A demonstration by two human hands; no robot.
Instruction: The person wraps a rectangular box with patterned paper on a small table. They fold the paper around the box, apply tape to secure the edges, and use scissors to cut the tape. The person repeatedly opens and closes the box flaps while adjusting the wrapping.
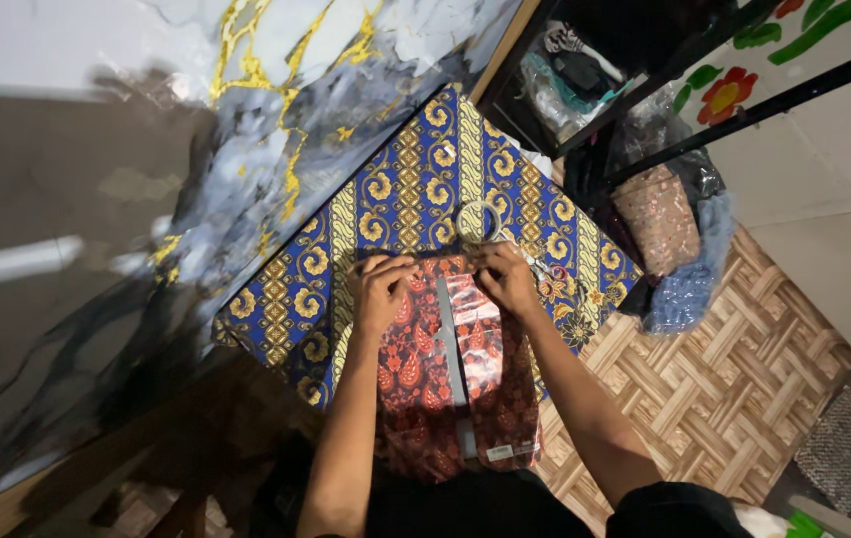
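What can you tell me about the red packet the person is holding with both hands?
The red packet is a flat, folded cloth in red with an orange leaf pattern, wrapped in shiny clear plastic. A grey strip runs down its middle and a small white label sits near its lower edge. It lies on the blue and yellow patterned cloth. The left hand and right hand pinch its top edge.

A home corner used for packing cloth — blue-and-gold batik-covered worktop, woven-pattern vinyl floor, black metal shelf stuffed with bagged fabrics, marble-print wall.

Both forearms reach forward, left hand and right hand curled.
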